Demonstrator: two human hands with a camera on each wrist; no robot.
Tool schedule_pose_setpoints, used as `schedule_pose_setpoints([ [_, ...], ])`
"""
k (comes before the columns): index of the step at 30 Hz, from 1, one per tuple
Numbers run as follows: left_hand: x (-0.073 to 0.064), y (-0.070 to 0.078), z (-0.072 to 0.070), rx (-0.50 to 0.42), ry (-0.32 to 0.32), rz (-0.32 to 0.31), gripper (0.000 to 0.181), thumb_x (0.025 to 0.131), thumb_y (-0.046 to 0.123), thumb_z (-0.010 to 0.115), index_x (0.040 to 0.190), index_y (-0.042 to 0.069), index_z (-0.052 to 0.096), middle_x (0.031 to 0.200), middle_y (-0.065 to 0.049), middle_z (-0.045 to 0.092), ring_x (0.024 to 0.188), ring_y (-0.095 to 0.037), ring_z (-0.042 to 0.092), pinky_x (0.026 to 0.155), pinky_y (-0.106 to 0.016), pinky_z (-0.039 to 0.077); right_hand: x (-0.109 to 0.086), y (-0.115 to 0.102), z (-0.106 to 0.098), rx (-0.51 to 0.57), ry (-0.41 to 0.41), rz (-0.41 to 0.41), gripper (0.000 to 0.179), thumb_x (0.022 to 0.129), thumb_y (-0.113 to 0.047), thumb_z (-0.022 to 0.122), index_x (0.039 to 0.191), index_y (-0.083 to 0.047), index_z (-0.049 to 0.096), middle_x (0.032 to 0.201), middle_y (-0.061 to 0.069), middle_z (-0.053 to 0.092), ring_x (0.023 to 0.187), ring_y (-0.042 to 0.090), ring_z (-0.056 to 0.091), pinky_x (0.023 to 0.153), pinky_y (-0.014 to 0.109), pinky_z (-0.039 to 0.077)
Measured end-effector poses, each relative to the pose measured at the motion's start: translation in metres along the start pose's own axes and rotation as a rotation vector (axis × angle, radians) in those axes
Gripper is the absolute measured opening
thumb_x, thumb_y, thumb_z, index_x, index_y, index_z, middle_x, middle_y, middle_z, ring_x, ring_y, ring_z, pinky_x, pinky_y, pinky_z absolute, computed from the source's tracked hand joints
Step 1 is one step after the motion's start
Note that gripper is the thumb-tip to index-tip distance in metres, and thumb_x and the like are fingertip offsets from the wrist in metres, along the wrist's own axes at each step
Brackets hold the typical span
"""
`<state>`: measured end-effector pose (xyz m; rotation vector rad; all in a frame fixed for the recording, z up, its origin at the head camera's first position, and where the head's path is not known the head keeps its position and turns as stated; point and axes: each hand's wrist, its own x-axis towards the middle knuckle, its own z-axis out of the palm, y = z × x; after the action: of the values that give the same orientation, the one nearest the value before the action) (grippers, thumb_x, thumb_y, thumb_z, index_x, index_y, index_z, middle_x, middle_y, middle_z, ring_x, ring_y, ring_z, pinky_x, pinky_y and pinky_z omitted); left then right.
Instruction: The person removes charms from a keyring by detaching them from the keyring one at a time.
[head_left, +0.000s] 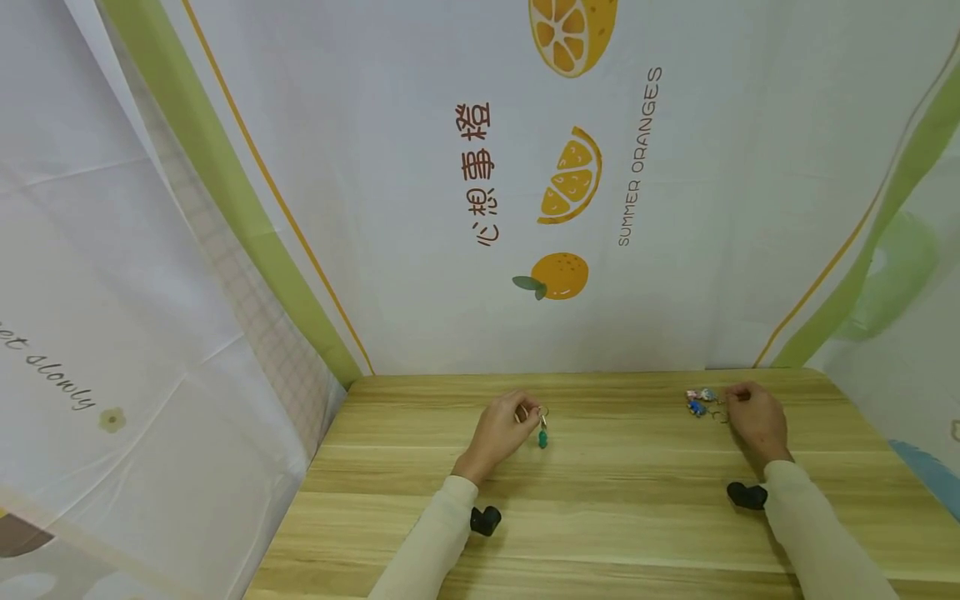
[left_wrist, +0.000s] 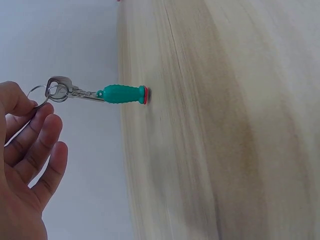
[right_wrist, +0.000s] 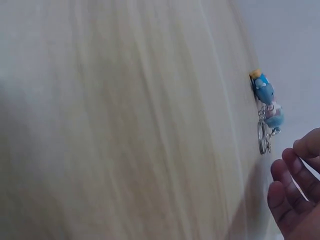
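My left hand (head_left: 501,429) pinches the metal ring of a keychain between thumb and forefinger. From that ring hang a silver key (left_wrist: 60,89) and a green charm (left_wrist: 121,94) with a red base, whose lower end is close to or touching the tabletop. The left hand's other fingers are loosely bent. Over on the right, my right hand (head_left: 757,421) hovers beside a small cluster of keychains with a blue charm (head_left: 697,408) and a teal charm (head_left: 707,394). Its fingers are slightly bent, apart from the metal ring (right_wrist: 262,137), and nothing shows between them.
The wood-grain table (head_left: 600,500) runs back to a white cloth (head_left: 412,208) printed with oranges. Similar hanging cloths stand at left and right. A black wrist device (head_left: 486,521) is on the left sleeve, another (head_left: 747,496) on the right.
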<state>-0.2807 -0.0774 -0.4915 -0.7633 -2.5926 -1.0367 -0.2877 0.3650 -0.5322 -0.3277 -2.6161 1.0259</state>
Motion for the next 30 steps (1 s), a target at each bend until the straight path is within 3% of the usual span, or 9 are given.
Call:
schedule_pose_setpoints([
  [6, 0.0, 0.0, 0.0, -0.003, -0.005, -0.003, 0.014, 0.107, 0.016, 0.065, 0.112, 0.012, 0.077, 0.099, -0.001, 0.074, 0.08, -0.007, 0.063, 0.066, -0.019, 0.051, -0.002, -0.008, 0.004, 0.016, 0.065, -0.05, 0.037, 0.109, -0.022, 0.048, 0.12, 0.009, 0.066, 0.113, 0.035, 0.07, 0.098, 0.05, 0.068, 0.073, 0.048, 0.052],
  [12, 0.001, 0.002, -0.001, -0.01, -0.007, -0.008, 0.015, 0.107, 0.016, 0.065, 0.114, 0.009, 0.077, 0.099, -0.002, 0.074, 0.08, -0.008, 0.063, 0.066, -0.019, 0.051, -0.005, -0.029, 0.017, 0.035, 0.044, -0.126, 0.03, 0.109, -0.018, 0.054, 0.12, 0.006, 0.069, 0.113, 0.03, 0.073, 0.099, 0.045, 0.07, 0.068, 0.035, 0.05],
  [21, 0.004, 0.006, -0.002, -0.004, -0.006, -0.013, 0.015, 0.107, 0.017, 0.064, 0.112, 0.01, 0.077, 0.099, -0.002, 0.074, 0.08, -0.008, 0.064, 0.067, -0.019, 0.052, -0.018, -0.079, 0.046, 0.102, -0.109, -0.284, 0.027, 0.11, -0.019, 0.059, 0.123, 0.002, 0.07, 0.116, 0.023, 0.072, 0.098, 0.035, 0.07, 0.077, 0.041, 0.056],
  [25, 0.004, 0.007, -0.003, -0.006, 0.0, -0.013, 0.016, 0.107, 0.017, 0.064, 0.111, 0.01, 0.077, 0.098, -0.003, 0.075, 0.079, -0.008, 0.064, 0.066, -0.019, 0.051, -0.027, -0.105, 0.061, 0.137, -0.191, -0.353, 0.024, 0.11, -0.018, 0.06, 0.122, 0.0, 0.07, 0.111, 0.017, 0.073, 0.089, 0.025, 0.068, 0.071, 0.032, 0.055],
  [30, 0.005, 0.009, -0.002, -0.001, 0.02, -0.015, 0.015, 0.106, 0.016, 0.065, 0.108, 0.009, 0.077, 0.097, -0.002, 0.075, 0.077, -0.006, 0.063, 0.063, -0.019, 0.05, -0.043, -0.134, 0.079, 0.212, -0.276, -0.406, 0.018, 0.108, -0.015, 0.064, 0.118, -0.002, 0.071, 0.104, 0.013, 0.073, 0.076, 0.025, 0.068, 0.061, 0.026, 0.054],
])
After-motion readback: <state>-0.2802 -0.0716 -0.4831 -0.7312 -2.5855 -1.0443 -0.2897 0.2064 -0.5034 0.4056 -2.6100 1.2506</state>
